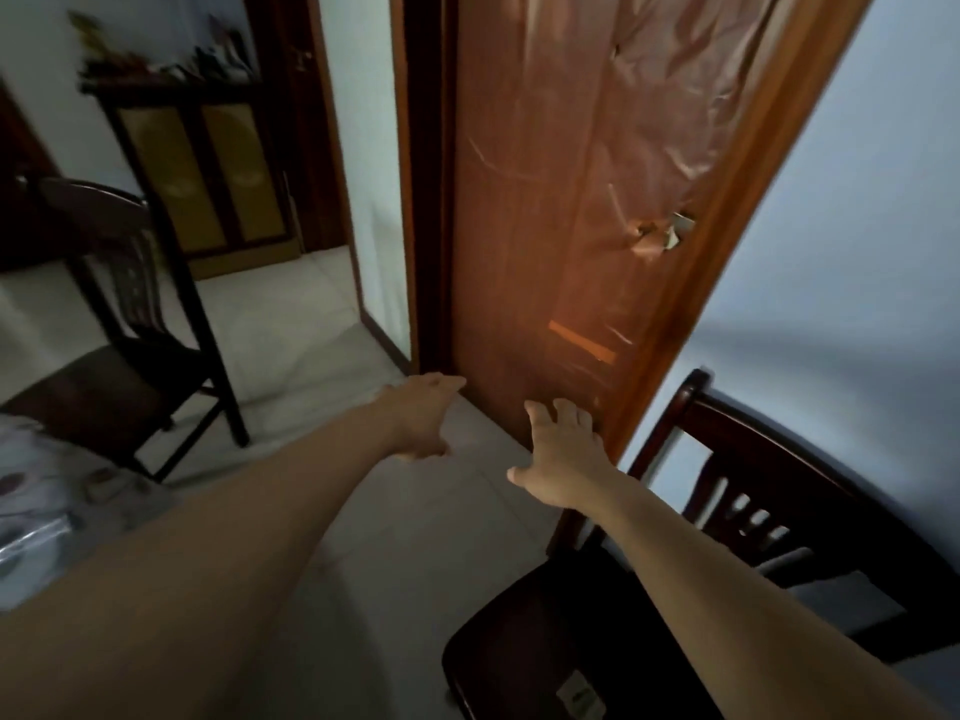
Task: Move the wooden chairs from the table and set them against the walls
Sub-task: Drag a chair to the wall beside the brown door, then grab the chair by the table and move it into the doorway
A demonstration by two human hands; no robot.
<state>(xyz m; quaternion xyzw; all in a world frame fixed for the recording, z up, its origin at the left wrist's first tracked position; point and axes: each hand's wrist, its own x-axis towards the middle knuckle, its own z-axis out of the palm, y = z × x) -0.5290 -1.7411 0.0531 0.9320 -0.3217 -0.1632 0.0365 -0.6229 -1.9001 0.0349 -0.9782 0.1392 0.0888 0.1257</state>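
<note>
Fingers on both of your hands are spread apart and hold nothing: your left hand (423, 415) reaches out toward the foot of the door (582, 200), and your right hand (558, 459) hovers just in front of the door's lower edge, whether touching it or not I cannot tell. Taking the door as your landmark, one wooden chair (675, 589) stands just to its right, backrest close to the pale wall (857, 226) there, seat under your right forearm; it looks already placed. A second wooden chair (130, 356) stands well to the left of the door, out on the tiled floor (337, 485) near the cloth-covered table (41, 511), and in my judgement that one is yet to be moved. The risk is the door itself: if it swings, it could strike the backrest post of the chair beside it, or a chair carried past could scrape its plastic-wrapped face. The picture is smeared, which suggests your head is turning, so a hurried grab may miss a rail. Open floor lies between the door and the left chair, wide enough to walk and carry through. Beyond the door's left edge a passage leads to a dark cabinet (208, 163); keep chair legs clear of the frame corner there.
</note>
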